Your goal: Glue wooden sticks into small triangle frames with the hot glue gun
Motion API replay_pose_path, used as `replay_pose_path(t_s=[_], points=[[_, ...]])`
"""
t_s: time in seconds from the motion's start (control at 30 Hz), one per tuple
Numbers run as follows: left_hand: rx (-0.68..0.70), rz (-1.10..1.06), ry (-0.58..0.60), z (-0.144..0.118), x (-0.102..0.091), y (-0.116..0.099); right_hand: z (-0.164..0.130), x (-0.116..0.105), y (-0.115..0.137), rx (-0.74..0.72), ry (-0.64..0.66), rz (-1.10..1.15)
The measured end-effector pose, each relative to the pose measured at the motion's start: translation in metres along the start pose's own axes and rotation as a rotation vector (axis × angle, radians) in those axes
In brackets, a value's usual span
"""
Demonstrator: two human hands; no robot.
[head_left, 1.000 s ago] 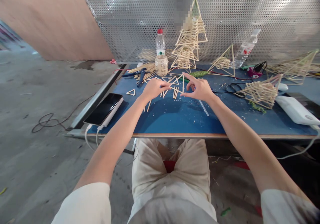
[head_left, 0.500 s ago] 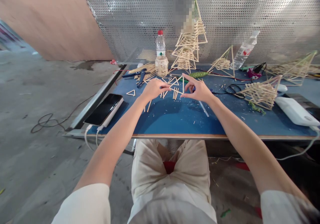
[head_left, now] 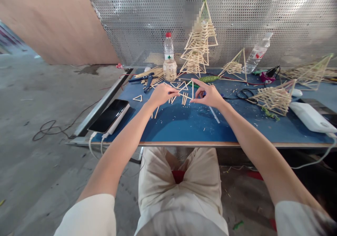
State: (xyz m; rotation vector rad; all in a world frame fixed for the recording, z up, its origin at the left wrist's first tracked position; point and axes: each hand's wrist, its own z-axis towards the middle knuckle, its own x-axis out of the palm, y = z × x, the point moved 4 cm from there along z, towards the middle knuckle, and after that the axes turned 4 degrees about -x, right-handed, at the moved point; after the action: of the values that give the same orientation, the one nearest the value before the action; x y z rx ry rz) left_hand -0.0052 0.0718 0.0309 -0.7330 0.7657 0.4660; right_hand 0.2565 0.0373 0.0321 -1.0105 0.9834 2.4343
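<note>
Pinch the upright stick (head_left: 193,88) firmly with your right hand (head_left: 209,95); your left hand (head_left: 162,93) grips the slanted stick (head_left: 184,95). Steady both where they meet.

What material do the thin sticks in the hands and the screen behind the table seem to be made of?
Sticks: probably bamboo or wood, pale tan, matte, thin and straight; both the left hand and right hand pinch them. Screen: likely perforated sheet metal, silvery grey with regular round holes and soft glare.

The desk (head_left: 184,127) had a matt blue top with a bare wooden edge; pale wooden sticks (head_left: 185,97) lay before perforated, shiny metal sheet (head_left: 131,18).
</note>
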Motion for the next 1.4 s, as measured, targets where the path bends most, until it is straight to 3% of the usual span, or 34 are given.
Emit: replay_pose_path(t_s=[0.23,0.6,0.87,1.23,1.4], points=[[-0.094,-0.107,0.033,-0.0021,0.0019,0.0007,0.0013,0.0017,-0.0076,0.006,0.016,-0.006],[0.018,0.019,0.013,-0.0006,0.0025,0.0033,-0.0011,0.0013,-0.006,0.007,0.026,-0.022],[-0.018,-0.038,0.023,-0.0009,0.001,0.0001,-0.0004,0.0007,-0.0036,0.021,0.025,-0.015],[-0.241,-0.497,0.081,-0.005,0.0082,0.001,0.0011,0.0004,-0.0065,-0.005,0.014,-0.018],[-0.223,-0.477,0.045,-0.0042,0.0065,-0.0003,0.0019,-0.0012,-0.0065,-0.007,-0.013,0.021]])
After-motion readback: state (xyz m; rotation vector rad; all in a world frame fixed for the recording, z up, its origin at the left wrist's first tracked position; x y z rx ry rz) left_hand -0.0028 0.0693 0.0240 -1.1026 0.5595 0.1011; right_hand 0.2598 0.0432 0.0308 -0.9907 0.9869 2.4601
